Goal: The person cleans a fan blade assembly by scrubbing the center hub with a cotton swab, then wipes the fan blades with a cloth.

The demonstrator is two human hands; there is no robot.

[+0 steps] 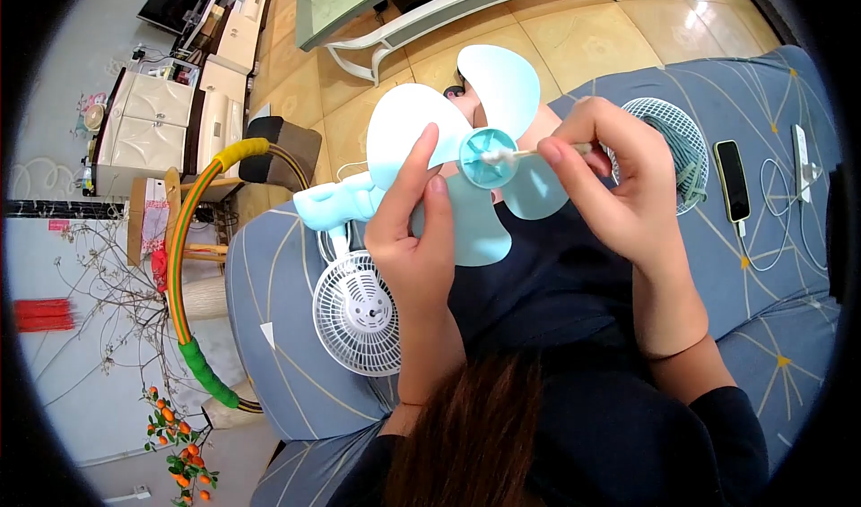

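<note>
A light blue fan blade wheel [471, 225] is held in front of me, with its hollow ribbed hub [475, 168] facing up. My left hand [413, 225] grips it at the left, thumb and index finger against a blade. In my right hand [619, 180], a thin cotton swab [529, 153] is pinched between thumb and fingers. Its fluffy white tip lies inside the hub. To the left of my left arm, a light blue fan body [336, 204] lies on the sofa, with a round white fan grille [359, 314] beside it.
On the grey-blue patterned sofa [287, 328], a white mesh basket [641, 108] holding grey-green cloth sits at my right. Beyond it are a phone [733, 184] with a cable and a white power strip [801, 157]. A striped hoop [179, 265] stands left; a glass-topped table [336, 5] is ahead.
</note>
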